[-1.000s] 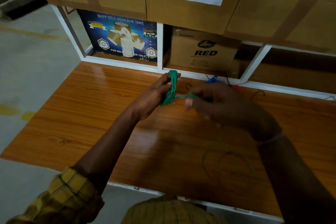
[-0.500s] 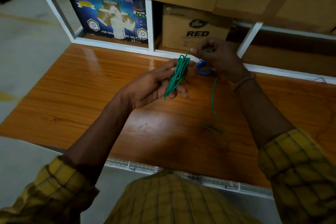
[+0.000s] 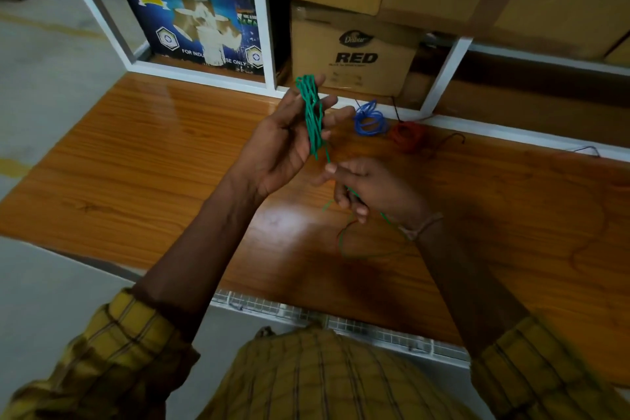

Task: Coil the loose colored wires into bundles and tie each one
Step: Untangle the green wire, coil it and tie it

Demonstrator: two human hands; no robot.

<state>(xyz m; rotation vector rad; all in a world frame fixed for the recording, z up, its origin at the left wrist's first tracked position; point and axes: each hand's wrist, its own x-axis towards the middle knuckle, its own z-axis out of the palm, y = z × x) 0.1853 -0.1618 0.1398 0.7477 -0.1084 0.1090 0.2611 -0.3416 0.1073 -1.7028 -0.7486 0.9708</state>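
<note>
Left hand (image 3: 283, 143), fingers loosely curled, holds the green coil (image 3: 311, 114) above the surface (image 3: 136, 164); right hand (image 3: 361, 187) pinches its tail (image 3: 326, 155). Slack tension could let loops spring off the fingers.

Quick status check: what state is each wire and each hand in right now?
Green wire: partly coiled, bundle upright in the left hand, loose tail running down to the table.
Blue wire: coiled, lying on the table.
Red wire: coiled, lying beside the blue one.
Left hand: holds the green bundle.
Right hand: pinches the green tail.
</note>
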